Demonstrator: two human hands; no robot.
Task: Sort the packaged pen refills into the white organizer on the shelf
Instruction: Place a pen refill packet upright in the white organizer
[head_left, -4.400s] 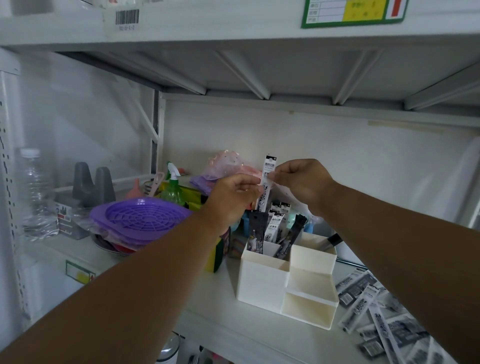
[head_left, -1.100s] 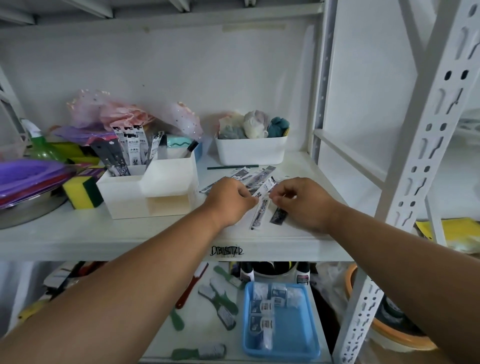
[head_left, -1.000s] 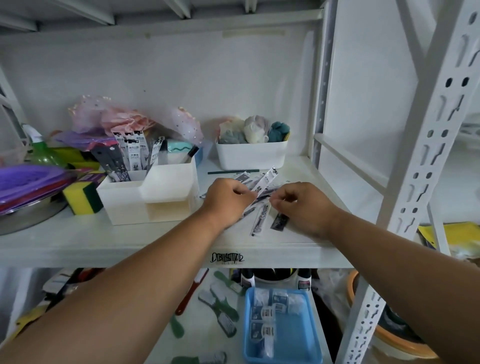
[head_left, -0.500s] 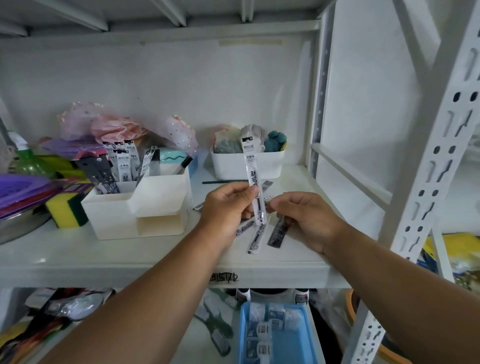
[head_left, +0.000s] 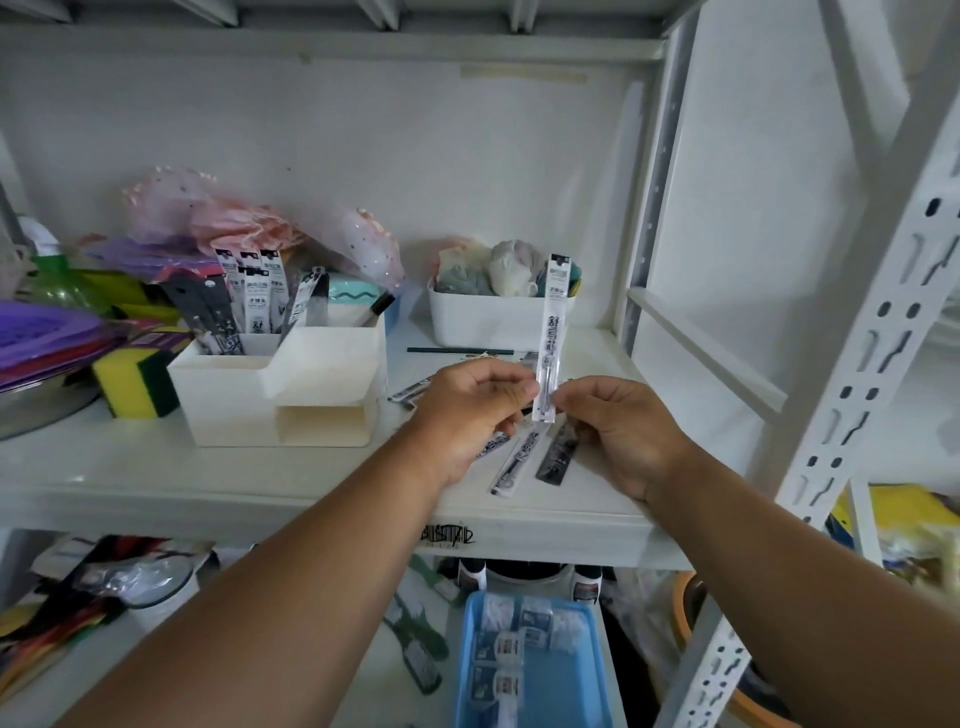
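A packaged pen refill (head_left: 551, 322) stands upright in the air above the shelf, pinched near its lower end by my left hand (head_left: 475, 405) and my right hand (head_left: 618, 426) from either side. The white organizer (head_left: 291, 395) sits on the shelf to the left of my hands. Several packaged refills (head_left: 254, 296) stand in its back left compartment. More refill packs (head_left: 519, 457) lie flat on the shelf under my hands.
A white bin (head_left: 493, 317) of soft items stands behind the held refill. A yellow and green sponge (head_left: 137, 382) and purple lids (head_left: 41, 338) lie left of the organizer. A white perforated upright (head_left: 852, 395) rises at right. A blue tray (head_left: 530, 660) sits on the shelf below.
Both hands picked one refill pack off the pile on the shelf and raised it upright. Earlier a refill was held over the organizer.
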